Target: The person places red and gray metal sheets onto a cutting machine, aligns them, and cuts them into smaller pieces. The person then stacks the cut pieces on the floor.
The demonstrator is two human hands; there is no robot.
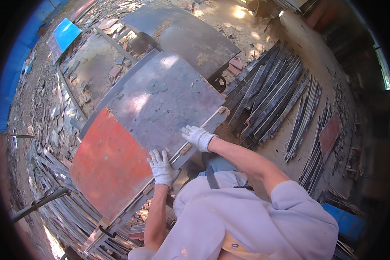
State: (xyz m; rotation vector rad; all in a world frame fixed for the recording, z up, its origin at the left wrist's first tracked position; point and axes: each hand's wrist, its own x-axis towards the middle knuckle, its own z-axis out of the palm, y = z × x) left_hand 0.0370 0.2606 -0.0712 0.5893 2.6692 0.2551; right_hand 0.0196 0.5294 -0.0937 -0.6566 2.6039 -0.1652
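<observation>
A large worn sheet lies on a bench in front of me. It has a grey-brown section (169,99) and an orange-red section (108,160); I cannot tell whether these are one board or two. My left hand (162,169), in a whitish work glove, rests with spread fingers on the near edge where the two colours meet. Farther right, my right hand (199,138), gloved alike, lies palm down with fingers stretched over the grey part's near edge. Neither hand grips anything. Beneath them runs the bench's near rail (130,212), with small wooden pieces along it.
Another dark flat board (195,43) sits beyond the bench on a wheeled support. Stacked long dark strips (273,95) lie on the ground at right. Bundled strips (65,199) fill the lower left. Broken scraps (82,82) litter the far left, near a blue panel (66,34).
</observation>
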